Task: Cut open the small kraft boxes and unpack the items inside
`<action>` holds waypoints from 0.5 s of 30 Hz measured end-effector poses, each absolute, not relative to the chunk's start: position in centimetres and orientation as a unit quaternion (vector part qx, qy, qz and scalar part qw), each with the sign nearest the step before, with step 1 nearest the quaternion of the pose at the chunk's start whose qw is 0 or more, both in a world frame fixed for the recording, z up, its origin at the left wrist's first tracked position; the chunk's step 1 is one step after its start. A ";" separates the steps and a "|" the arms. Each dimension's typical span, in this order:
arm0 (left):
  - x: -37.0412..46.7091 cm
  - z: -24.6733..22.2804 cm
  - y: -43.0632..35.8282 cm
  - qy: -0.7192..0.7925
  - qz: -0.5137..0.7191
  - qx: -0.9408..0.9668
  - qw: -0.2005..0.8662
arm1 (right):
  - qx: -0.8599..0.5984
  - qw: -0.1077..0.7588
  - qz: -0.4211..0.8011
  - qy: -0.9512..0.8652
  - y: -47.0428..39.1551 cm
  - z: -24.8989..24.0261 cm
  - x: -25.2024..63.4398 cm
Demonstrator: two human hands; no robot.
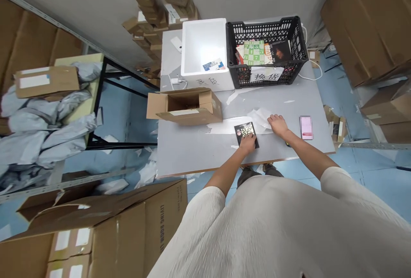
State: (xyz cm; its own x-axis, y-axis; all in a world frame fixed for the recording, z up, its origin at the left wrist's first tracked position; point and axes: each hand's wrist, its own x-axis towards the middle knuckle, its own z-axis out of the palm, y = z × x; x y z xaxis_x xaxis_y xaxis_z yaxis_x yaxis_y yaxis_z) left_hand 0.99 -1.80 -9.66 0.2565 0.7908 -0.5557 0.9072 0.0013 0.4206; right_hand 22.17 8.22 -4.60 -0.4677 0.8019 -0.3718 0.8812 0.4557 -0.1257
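My left hand (248,143) rests over the lower part of a small black book (241,130) with pale yellow print on its cover, gripping it on the grey table. My right hand (278,125) is closed at the right end of a crumpled, thin white sheet (260,117), which looks like paper or film. The fingertips are bent down onto it, and part of the sheet reaches close to the book. Right of my right forearm lies a phone (306,128) with a pink lit screen. A small dark item is partly hidden beside that forearm.
An open cardboard box (195,115) stands left on the table (192,149). Behind it are a white foam bin (205,25) and a black crate (237,77) with several books. A big carton (154,222) is at my left, and a shelf carries grey parcels (58,128).
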 end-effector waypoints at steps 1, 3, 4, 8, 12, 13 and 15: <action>1.0 -8.9 -1.5 0.620 -0.055 0.697 0.356 | 0.499 0.128 -0.145 0.845 8.5 -4.0 22.8; 1.1 -7.1 -0.6 0.659 0.029 0.683 0.314 | 0.490 0.128 -0.133 0.852 8.6 -2.9 23.7; 1.1 -6.1 0.0 0.674 0.080 0.678 0.285 | 0.482 0.129 -0.130 0.857 8.5 -2.5 24.0; 1.1 -2.3 2.9 0.643 0.181 0.707 0.231 | 0.433 0.118 -0.134 0.883 7.8 -1.1 24.1; 0.6 -0.6 5.0 0.583 0.146 0.758 0.252 | 0.396 0.092 -0.138 0.903 6.9 0.3 23.5; 0.5 -0.6 5.2 0.577 0.127 0.763 0.262 | 0.396 0.082 -0.140 0.904 6.7 0.6 23.2; 0.2 -0.6 5.2 0.577 0.096 0.762 0.277 | 0.406 0.052 -0.144 0.901 6.3 1.1 22.7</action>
